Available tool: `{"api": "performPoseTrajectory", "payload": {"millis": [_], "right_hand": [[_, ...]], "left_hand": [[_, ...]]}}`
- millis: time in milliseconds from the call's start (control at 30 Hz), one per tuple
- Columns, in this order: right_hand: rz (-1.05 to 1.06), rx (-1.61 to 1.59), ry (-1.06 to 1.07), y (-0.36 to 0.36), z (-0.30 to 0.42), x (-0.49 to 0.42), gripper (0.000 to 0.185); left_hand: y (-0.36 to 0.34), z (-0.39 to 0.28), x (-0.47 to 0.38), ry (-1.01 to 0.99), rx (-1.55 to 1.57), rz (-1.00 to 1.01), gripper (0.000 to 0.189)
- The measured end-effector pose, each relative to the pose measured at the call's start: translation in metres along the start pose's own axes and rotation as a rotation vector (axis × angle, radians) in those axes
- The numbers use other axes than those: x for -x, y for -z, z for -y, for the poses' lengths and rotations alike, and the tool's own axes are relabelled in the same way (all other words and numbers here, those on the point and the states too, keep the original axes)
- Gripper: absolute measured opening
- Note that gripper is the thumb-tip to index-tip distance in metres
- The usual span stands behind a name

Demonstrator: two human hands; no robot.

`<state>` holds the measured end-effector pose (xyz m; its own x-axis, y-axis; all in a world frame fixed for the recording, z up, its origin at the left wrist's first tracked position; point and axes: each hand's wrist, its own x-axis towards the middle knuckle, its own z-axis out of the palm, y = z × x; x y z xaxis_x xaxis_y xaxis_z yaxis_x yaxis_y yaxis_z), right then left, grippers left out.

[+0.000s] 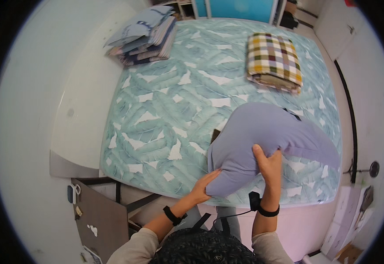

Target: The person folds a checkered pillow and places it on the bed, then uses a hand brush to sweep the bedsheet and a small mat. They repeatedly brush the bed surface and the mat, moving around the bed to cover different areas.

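Observation:
A lavender-grey fabric pillow (248, 132) is held up, bent, over the near right part of a bed (165, 122) with a leaf-patterned sheet. My left hand (202, 188) grips its lower left corner. With the thumb on top, my right hand (268, 161) holds the pillow's near edge around the middle; the fingers are hidden beneath. Part of a small dark brown item (215, 135) shows at the pillow's left edge, the rest covered. Beyond the pillow lies a folded checked blanket (272, 59) in yellow, white and dark red.
Folded striped bedding (155, 49) with a light blue pillow (139, 28) on top stands at the bed's far left corner, near the wall. A brown cabinet (103, 217) is at the near left. A white drawer unit (340, 214) stands at the right.

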<state>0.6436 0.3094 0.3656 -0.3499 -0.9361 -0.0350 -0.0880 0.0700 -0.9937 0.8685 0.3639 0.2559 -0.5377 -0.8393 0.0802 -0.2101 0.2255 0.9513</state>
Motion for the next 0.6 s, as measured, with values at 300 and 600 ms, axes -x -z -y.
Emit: {"api": "performPoseTrajectory", "payload": {"millis": [300, 600], "right_hand": [[0.392, 0.379, 0.313, -0.283, 0.017, -0.002, 0.026], [0.778, 0.151, -0.387, -0.392, -0.214, 0.013, 0.036]], "left_hand": [[0.143, 0.074, 0.129, 0.586, 0.433, -0.773, 0.029], [0.317, 0.241, 0.149, 0.833, 0.042, -1.088, 0.042]]}}
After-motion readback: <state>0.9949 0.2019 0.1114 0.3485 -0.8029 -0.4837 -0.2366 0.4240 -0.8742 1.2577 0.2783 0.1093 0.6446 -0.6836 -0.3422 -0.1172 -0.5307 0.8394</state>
